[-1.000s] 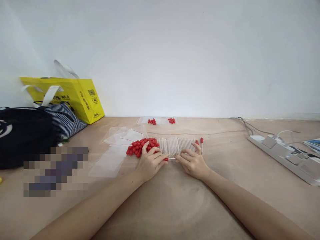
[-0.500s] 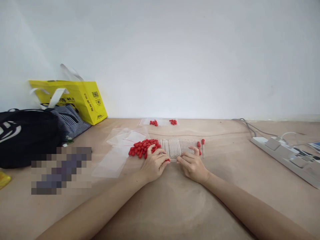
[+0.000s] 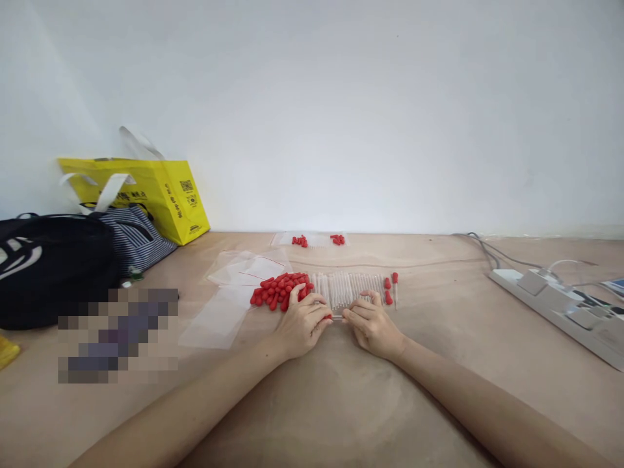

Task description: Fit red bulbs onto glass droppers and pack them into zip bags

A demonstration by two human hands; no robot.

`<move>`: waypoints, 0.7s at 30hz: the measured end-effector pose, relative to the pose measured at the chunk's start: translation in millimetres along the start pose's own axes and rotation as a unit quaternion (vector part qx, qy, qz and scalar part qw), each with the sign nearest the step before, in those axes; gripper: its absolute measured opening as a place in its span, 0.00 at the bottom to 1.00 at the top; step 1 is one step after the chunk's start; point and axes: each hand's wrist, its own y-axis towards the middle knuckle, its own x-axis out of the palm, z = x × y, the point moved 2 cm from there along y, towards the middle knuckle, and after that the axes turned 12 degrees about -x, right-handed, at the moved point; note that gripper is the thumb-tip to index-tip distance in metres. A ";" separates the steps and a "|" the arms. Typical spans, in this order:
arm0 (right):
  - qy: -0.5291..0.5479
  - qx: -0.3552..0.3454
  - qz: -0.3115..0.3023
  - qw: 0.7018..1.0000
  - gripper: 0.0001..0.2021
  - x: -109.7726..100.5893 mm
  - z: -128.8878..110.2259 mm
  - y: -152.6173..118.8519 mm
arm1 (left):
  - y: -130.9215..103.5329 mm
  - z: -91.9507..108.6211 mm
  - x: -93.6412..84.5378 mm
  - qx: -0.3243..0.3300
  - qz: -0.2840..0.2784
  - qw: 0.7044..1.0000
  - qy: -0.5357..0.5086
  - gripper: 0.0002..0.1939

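Between the fingertips of my left hand [image 3: 306, 323] is a red rubber bulb [image 3: 328, 317], partly covered by the fingers. My right hand [image 3: 373, 325] pinches a clear dropper tube [image 3: 337, 317], whose left end meets the bulb; whether it is inside cannot be seen. Just behind my left hand lies a heap of red rubber bulbs [image 3: 275, 292]. A row of clear tubes [image 3: 346, 286] lies side by side behind both hands. Right of that row are two loose bulbs [image 3: 388, 297] and a dropper [image 3: 395, 289] with a red bulb on its end.
Flat clear plastic bags [image 3: 214, 322] lie to the left. Against the wall, another bag [image 3: 319, 238] has red-bulbed droppers in it. A yellow bag [image 3: 185, 201], a striped bag [image 3: 139, 237] and a black bag [image 3: 53, 273] stand far left. A power strip [image 3: 556, 305] with cables lies right.
My hands have come slightly closer together, and less of the tube shows between them. My right index finger has drawn back, baring the lower loose bulb.
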 end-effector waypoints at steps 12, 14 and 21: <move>-0.032 0.027 -0.025 0.999 0.09 -4.7 4.9 -2.9 | -2.5 -5.4 -3.1 -0.013 0.053 0.998 0.034 0.10; -0.058 0.031 -0.032 0.997 0.09 -5.8 5.1 -2.8 | -2.3 -6.1 -4.8 -0.016 0.049 0.998 0.044 0.09; -0.073 0.302 -0.018 0.950 0.13 -16.3 54.1 -25.7 | -2.9 -13.0 -6.9 -0.088 0.019 0.991 0.099 0.29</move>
